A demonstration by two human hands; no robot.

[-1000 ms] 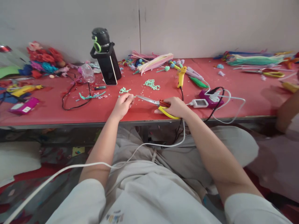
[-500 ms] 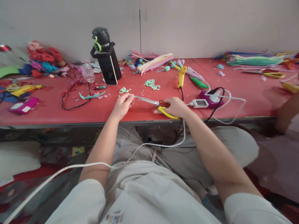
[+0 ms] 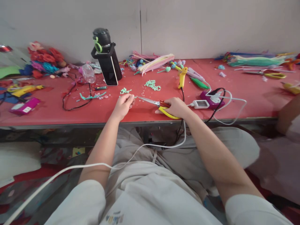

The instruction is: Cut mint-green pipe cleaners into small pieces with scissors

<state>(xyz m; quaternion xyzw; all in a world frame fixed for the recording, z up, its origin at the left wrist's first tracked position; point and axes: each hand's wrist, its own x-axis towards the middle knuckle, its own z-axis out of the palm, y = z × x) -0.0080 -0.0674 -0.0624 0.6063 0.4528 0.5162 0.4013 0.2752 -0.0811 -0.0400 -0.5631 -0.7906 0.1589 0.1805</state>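
Note:
My right hand (image 3: 177, 107) grips scissors (image 3: 151, 101) with yellow and red-orange handles. The blades look nearly closed and point left, their tips just short of my left fingertips. My left hand (image 3: 123, 105) pinches a thin pale green strip (image 3: 135, 97); only a small end shows and the fingers cover the rest. Just behind that hand lies a small heap of cut green pieces (image 3: 125, 90). A larger pile of similar short green pieces (image 3: 152, 85) lies farther back on the red tabletop (image 3: 103, 114).
A black bottle in a holder (image 3: 106, 59) stands behind my left hand. Beyond my right hand are a yellow glue gun (image 3: 182, 78) and a purple power block (image 3: 214, 99) with cables. Bundles of pipe cleaners (image 3: 157, 63) lie along the wall. A white cable (image 3: 145, 145) crosses my lap.
The scissors' tips are slightly farther right of my left fingertips. Both hands have otherwise hardly moved.

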